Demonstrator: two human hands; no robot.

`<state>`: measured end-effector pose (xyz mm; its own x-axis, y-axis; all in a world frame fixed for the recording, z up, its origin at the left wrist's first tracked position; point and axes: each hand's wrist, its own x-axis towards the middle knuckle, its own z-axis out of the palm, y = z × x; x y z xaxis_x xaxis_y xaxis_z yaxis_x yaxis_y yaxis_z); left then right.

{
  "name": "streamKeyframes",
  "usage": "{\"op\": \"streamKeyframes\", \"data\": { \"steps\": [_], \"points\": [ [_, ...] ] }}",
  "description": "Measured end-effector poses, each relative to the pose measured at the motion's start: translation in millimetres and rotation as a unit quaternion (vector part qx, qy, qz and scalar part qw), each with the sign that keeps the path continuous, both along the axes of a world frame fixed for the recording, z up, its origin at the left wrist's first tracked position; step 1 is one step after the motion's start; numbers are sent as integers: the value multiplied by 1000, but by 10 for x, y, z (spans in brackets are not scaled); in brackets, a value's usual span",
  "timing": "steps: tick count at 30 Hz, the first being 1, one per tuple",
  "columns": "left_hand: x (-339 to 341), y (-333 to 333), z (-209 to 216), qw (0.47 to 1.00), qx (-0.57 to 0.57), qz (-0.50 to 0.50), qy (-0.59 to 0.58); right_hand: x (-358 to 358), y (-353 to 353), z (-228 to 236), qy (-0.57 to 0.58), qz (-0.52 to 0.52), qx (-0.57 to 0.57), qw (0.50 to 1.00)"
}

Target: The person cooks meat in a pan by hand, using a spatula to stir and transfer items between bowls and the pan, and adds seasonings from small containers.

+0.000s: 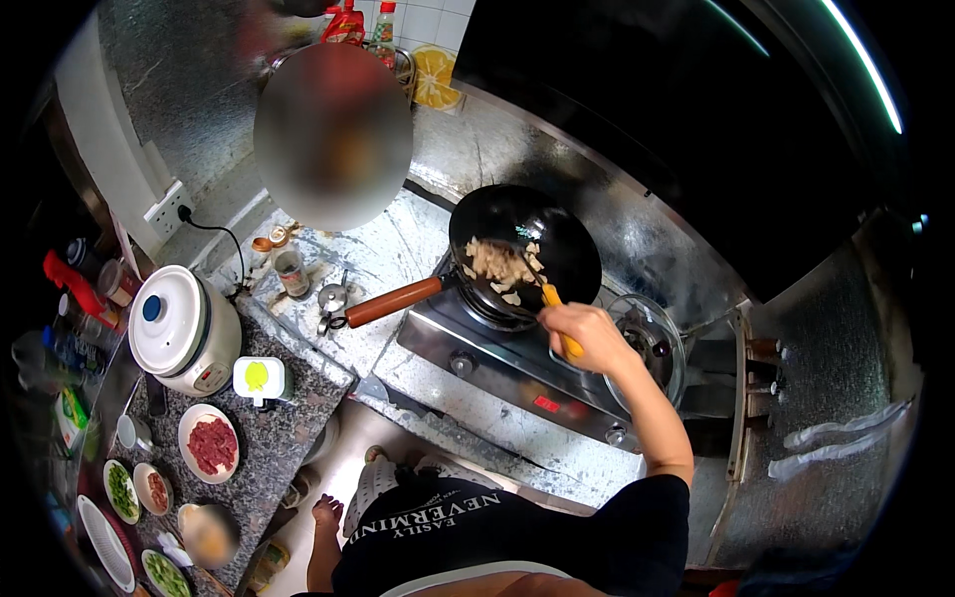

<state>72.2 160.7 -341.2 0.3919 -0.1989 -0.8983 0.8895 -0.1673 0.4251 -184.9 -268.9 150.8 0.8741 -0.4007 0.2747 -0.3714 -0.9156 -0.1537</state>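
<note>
A: What do we have in the wok?

B: Pale pieces of food, heaped toward its left side. We have it on the left burner of the stove, its brown handle pointing leftward.

A: And our hands?

B: Our right grip is wrapped around a yellow-handled spatula, whose far end reaches in among the pieces. Our left grip hangs low beside us, fingers loosely spread.

A: Which other containers do we see?

B: Left of the wok, a glass jar. Farther left, on our speckled bench, a white cooker with its lid on, so its contents are hidden.

A: Can we count?

B: One wok, one spatula, one cooker. Then one plate of red meat, one bowl of reddish bits, and two dishes of greens: one dark, one pale. That makes four; we count a fifth dish beside them, too blurred for us to tell its contents.
</note>
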Motion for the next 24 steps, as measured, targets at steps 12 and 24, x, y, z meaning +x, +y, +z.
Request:
{"op": "streamKeyframes", "data": {
  "steps": [12, 24],
  "points": [
    [66, -44, -288, 995, -36, -93, 17, -63, 238, 378, 77, -5, 36, 996],
    [-110, -26, -238, 872, 101, -473, -77, -245, 317, 211, 128, -58, 64, 988]
  ]
}}
